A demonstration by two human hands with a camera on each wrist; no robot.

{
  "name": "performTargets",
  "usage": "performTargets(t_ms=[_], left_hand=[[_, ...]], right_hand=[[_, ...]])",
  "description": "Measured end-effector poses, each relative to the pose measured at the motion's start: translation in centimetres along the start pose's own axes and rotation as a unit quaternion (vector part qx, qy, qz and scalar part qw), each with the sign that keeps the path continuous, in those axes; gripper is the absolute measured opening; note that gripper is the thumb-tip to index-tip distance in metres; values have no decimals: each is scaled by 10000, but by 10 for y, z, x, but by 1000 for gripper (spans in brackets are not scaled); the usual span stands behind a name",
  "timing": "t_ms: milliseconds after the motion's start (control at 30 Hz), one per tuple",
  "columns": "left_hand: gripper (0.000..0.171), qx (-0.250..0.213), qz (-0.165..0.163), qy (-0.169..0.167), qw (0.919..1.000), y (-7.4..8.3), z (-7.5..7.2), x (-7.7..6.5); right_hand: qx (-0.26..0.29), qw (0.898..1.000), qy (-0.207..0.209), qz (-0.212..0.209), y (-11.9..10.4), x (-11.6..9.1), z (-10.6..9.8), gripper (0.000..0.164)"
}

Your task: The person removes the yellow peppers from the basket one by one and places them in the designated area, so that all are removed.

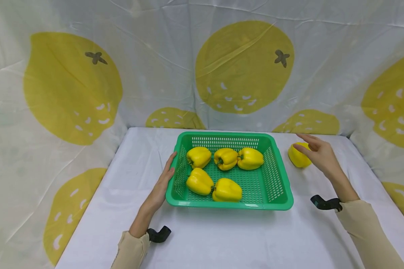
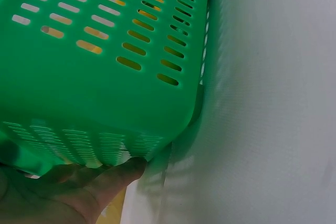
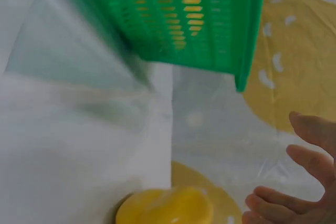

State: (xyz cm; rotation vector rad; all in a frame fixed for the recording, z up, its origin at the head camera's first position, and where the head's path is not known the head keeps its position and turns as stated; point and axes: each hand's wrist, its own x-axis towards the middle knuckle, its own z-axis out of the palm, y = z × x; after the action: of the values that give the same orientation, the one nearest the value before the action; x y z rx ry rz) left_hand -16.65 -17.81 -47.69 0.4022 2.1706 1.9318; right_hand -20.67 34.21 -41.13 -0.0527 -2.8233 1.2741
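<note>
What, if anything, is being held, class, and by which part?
Nothing is visibly gripped: the left hand rests against the left side of the green basket; the right hand is empty, near a pepper.

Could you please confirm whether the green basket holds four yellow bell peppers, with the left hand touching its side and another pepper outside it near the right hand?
The count is wrong: the head view shows five yellow bell peppers in the green basket, with the left hand touching its side and another pepper outside it near the right hand.
</note>
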Motion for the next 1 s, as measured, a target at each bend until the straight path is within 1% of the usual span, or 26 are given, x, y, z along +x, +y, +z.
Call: performTargets(t_ms=[100, 233, 533, 733, 867, 1000], left_hand=[[53, 20, -17, 14, 10000, 0, 1, 0], [52, 17, -27, 21, 10000, 0, 1, 0], [52, -4, -68, 25, 10000, 0, 0, -1], [51, -27, -28, -11, 10000, -1, 0, -1], [51, -70, 9, -35, 10000, -1, 0, 0], [51, -91, 5, -57, 9999, -1, 0, 0]], right_hand=[[242, 9993, -275, 41, -18, -2, -1, 73], [445, 9980, -457, -46, -42, 0, 2, 72], [728, 9917, -872, -603, -86, 10, 15, 62], [896, 9854, -1100, -943, -104, 13, 26, 59], [1050, 9797, -1257, -1155, -110, 17, 36, 58], [1027, 9767, -1372, -1294, -115, 23, 45, 57]])
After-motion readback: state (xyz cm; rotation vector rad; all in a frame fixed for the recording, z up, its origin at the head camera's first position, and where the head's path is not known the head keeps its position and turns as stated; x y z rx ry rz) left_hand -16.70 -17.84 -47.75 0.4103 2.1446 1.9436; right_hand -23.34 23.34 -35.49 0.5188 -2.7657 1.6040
